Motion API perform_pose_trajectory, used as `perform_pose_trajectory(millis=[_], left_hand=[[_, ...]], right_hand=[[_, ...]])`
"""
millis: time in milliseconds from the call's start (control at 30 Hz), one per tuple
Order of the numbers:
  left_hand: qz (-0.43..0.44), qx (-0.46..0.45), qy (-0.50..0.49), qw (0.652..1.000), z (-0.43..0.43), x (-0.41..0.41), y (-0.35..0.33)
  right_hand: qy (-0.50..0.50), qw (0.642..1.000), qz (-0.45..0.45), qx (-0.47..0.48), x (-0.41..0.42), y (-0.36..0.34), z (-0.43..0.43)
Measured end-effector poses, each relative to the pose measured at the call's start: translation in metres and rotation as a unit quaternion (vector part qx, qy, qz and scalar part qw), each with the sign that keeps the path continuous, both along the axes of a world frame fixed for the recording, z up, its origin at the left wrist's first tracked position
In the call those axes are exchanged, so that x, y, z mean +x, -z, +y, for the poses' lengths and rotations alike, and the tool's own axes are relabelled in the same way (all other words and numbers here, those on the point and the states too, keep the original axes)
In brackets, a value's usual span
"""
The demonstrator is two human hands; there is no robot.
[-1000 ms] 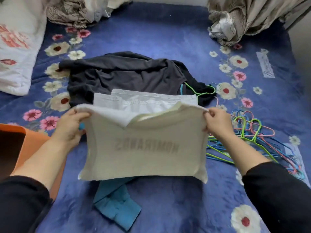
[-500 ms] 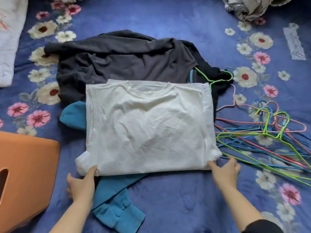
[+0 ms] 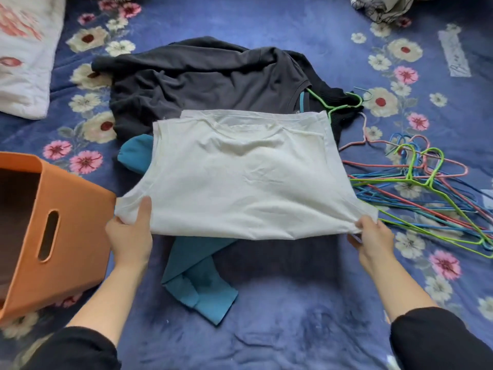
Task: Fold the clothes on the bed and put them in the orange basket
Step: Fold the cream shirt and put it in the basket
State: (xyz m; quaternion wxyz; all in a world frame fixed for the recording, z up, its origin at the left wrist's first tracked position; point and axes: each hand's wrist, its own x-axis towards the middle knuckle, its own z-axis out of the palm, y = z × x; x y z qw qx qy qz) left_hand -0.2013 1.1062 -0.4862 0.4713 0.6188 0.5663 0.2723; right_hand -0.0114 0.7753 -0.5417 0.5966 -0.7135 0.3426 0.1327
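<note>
A folded white T-shirt (image 3: 245, 177) lies across the middle of the bed, its near edge raised off the blanket. My left hand (image 3: 130, 233) grips its near left corner, thumb on top. My right hand (image 3: 372, 236) pinches the near right corner. Under the shirt lies a teal garment (image 3: 197, 284), with a sleeve reaching toward me. A crumpled black shirt (image 3: 202, 78) lies behind the white one. The orange basket (image 3: 69, 236) stands at the left edge, its open mouth to the left and a handle slot in its wall.
A tangle of coloured wire hangers (image 3: 421, 188) lies on the blue floral blanket (image 3: 293, 303) right of the white shirt; one green hanger (image 3: 338, 104) pokes from the black shirt. A white pillow (image 3: 24, 54) sits far left, patterned bedding (image 3: 384, 9) at the far right.
The white shirt was folded over and laid flat. Both hands then took hold of its near corners and lifted that edge off the blanket.
</note>
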Motion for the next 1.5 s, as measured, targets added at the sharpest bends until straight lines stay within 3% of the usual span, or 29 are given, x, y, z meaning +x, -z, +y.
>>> perform_pose_trajectory(millis=[133, 233, 333, 433, 533, 767, 867, 967, 1067, 1167, 1333, 1433, 1500], left_hand=[[0.037, 0.003, 0.019, 0.999, -0.002, -0.047, -0.004], [0.153, -0.021, 0.101, 0.983, -0.022, -0.107, 0.017], [0.325, -0.081, 0.174, 0.926, -0.049, -0.160, 0.045], [0.394, -0.136, 0.277, 0.866, -0.064, -0.192, 0.065], [0.384, -0.160, 0.269, 0.869, -0.055, -0.180, 0.071], [0.321, 0.081, 0.260, 0.907, -0.016, -0.063, 0.075], [0.303, 0.183, 0.340, 0.871, -0.004, -0.019, 0.087], [0.328, 0.242, 0.412, 0.815, 0.000, -0.002, 0.102], [0.322, 0.268, 0.424, 0.803, 0.003, -0.003, 0.118], [0.272, 0.314, 0.419, 0.808, 0.003, -0.009, 0.117], [0.147, 0.361, 0.407, 0.826, 0.000, -0.001, 0.093], [0.167, 0.347, 0.428, 0.818, -0.003, 0.022, 0.094], [0.219, 0.273, 0.461, 0.815, -0.002, 0.037, 0.103]], right_hand=[[0.013, 0.998, 0.016, -0.058, -0.041, -0.016, -0.049], [-0.151, 0.964, 0.115, -0.186, -0.091, -0.022, -0.092], [-0.284, 0.897, 0.197, -0.274, -0.138, -0.019, -0.116], [-0.340, 0.844, 0.234, -0.344, -0.164, -0.005, -0.123], [-0.349, 0.830, 0.198, -0.387, -0.157, 0.010, -0.113], [-0.419, 0.832, 0.017, -0.363, -0.074, 0.023, -0.023], [-0.472, 0.793, -0.035, -0.383, -0.042, 0.035, 0.016], [-0.512, 0.753, -0.013, -0.413, -0.025, 0.054, 0.029], [-0.512, 0.733, -0.061, -0.444, -0.024, 0.071, 0.025], [-0.487, 0.756, -0.137, -0.415, -0.029, 0.066, 0.017], [-0.396, 0.809, -0.166, -0.401, -0.009, 0.039, 0.001], [-0.366, 0.817, -0.165, -0.413, 0.010, 0.043, -0.002], [-0.413, 0.791, -0.114, -0.437, 0.019, 0.054, -0.002]])
